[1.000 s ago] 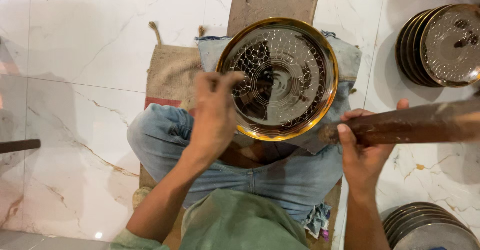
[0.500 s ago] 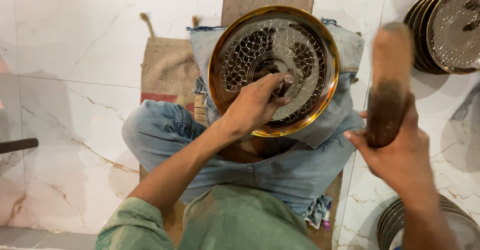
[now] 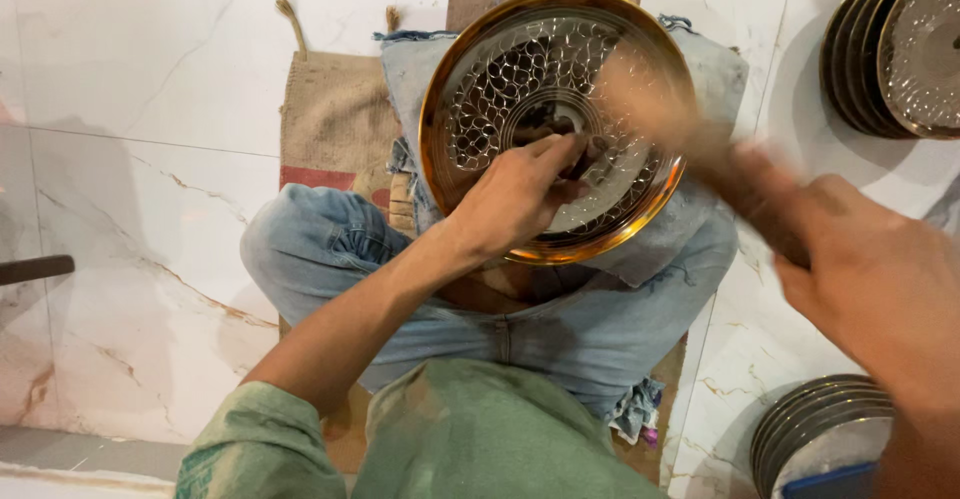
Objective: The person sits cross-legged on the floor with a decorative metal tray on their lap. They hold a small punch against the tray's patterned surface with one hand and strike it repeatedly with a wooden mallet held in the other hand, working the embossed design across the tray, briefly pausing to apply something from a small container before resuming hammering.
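A round metal plate (image 3: pixel 500 89) with a gold rim and an embossed silver pattern rests on my lap, on a piece of blue denim. My left hand (image 3: pixel 515 194) lies on its centre, fingers pinched on a small tool that I cannot make out. My right hand (image 3: pixel 870 289) grips a wooden mallet (image 3: pixel 690 129), which is motion-blurred and reaches over the plate's right part toward my left hand's fingertips.
I sit cross-legged in jeans on a burlap sack (image 3: pixel 335 119) laid on a white marble floor (image 3: pixel 140 89). One stack of similar plates (image 3: pixel 895 49) stands at the upper right, another (image 3: pixel 815 439) at the lower right. A dark bar (image 3: pixel 35 269) pokes in at the left edge.
My left hand moved from the plate's left rim to its centre. My right hand swung the mallet from lying level, up to upright, then down over the plate.
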A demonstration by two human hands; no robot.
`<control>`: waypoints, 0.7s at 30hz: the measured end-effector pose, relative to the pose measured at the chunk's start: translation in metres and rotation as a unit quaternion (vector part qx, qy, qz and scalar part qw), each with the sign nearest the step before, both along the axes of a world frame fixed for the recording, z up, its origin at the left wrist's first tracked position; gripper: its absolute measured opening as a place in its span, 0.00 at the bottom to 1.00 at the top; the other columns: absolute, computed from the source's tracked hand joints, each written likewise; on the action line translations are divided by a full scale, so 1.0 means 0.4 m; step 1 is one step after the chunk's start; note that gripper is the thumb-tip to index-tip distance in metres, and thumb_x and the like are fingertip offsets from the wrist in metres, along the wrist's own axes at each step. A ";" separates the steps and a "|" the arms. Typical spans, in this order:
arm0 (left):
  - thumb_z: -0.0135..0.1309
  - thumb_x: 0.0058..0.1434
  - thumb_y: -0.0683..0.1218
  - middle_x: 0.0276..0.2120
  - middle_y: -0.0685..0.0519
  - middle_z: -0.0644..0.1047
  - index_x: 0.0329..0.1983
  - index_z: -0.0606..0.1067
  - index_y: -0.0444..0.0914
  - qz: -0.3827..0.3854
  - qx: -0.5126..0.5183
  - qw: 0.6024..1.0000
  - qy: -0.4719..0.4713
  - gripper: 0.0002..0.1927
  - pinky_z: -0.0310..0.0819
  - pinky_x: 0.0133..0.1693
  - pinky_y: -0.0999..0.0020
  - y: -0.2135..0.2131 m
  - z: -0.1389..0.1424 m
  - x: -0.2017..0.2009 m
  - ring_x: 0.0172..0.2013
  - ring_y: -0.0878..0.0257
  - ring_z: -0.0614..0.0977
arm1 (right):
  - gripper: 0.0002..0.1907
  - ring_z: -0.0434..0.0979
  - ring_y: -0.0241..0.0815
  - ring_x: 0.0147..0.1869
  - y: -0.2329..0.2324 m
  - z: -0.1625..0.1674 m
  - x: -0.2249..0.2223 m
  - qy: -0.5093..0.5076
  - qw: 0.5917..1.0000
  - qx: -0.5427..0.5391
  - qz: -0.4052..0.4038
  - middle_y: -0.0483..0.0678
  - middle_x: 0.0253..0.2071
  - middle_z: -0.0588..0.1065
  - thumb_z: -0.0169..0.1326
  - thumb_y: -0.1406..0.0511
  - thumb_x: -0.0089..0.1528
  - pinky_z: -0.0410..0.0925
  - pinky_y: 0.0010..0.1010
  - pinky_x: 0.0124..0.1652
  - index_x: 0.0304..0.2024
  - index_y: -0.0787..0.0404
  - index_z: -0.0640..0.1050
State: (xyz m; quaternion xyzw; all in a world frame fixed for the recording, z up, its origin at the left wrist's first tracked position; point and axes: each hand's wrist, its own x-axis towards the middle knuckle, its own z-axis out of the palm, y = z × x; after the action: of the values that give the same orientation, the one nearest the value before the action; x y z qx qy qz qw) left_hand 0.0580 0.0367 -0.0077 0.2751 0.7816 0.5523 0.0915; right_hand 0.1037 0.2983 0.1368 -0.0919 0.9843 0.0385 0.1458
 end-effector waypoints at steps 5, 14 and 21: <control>0.58 0.64 0.40 0.45 0.41 0.78 0.56 0.71 0.35 -0.022 -0.028 0.998 -0.046 0.17 0.76 0.45 0.52 0.001 0.000 -0.006 0.45 0.41 0.82 | 0.46 0.81 0.54 0.33 0.011 -0.016 0.029 0.019 0.992 -0.089 -0.087 0.55 0.33 0.76 0.62 0.62 0.60 0.74 0.43 0.35 0.78 0.48 0.60; 0.57 0.63 0.42 0.45 0.42 0.80 0.58 0.70 0.36 -0.100 -0.040 0.994 -0.005 0.20 0.75 0.45 0.50 -0.003 0.002 -0.018 0.46 0.42 0.82 | 0.34 0.80 0.57 0.37 0.056 -0.090 0.128 0.057 0.996 -0.048 -0.047 0.55 0.40 0.78 0.63 0.60 0.59 0.73 0.46 0.37 0.68 0.53 0.70; 0.57 0.64 0.43 0.40 0.42 0.79 0.52 0.71 0.35 -0.132 -0.077 0.988 0.010 0.16 0.73 0.46 0.49 0.001 -0.006 -0.029 0.46 0.42 0.81 | 0.42 0.81 0.55 0.37 0.041 -0.093 0.146 0.017 0.998 -0.032 -0.058 0.53 0.44 0.79 0.63 0.63 0.56 0.74 0.43 0.37 0.73 0.52 0.68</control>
State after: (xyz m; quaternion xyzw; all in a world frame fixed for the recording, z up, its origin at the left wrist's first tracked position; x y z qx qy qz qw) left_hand 0.0464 0.0370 -0.0100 0.3734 0.7798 0.4704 0.1768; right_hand 0.1620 0.3146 0.0997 -0.0390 0.9910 -0.0004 0.1281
